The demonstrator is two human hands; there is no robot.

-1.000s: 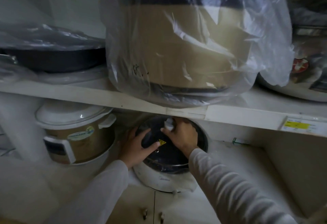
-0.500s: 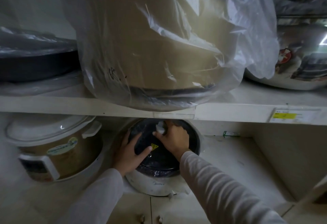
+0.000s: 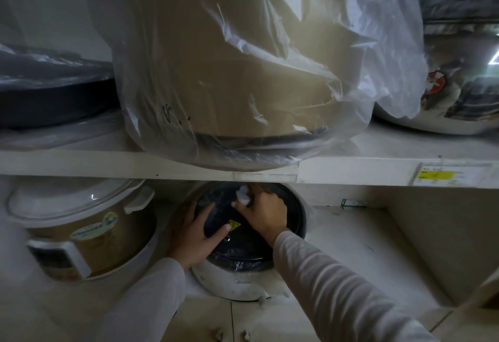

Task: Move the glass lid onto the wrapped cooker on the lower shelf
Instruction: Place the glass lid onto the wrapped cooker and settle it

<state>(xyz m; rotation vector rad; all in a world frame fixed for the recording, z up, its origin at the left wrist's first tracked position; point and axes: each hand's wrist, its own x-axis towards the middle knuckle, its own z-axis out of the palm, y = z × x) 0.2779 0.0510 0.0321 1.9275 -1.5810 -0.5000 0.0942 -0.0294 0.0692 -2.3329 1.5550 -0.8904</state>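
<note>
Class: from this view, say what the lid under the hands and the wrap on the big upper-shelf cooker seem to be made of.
Glass lid: looks like dark, glossy glass with a thin metal rim; the rim glints.
Wrap: thin clear plastic film, creased and shiny, with the beige cooker visible through it.

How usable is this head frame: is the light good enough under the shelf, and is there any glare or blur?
Head view: dim overall, and the glass lid sits in shadow under the upper shelf; sheen on the plastic bag above hides detail; the gold cooker at left is smeared; straight edges bow from the wide lens.
</note>
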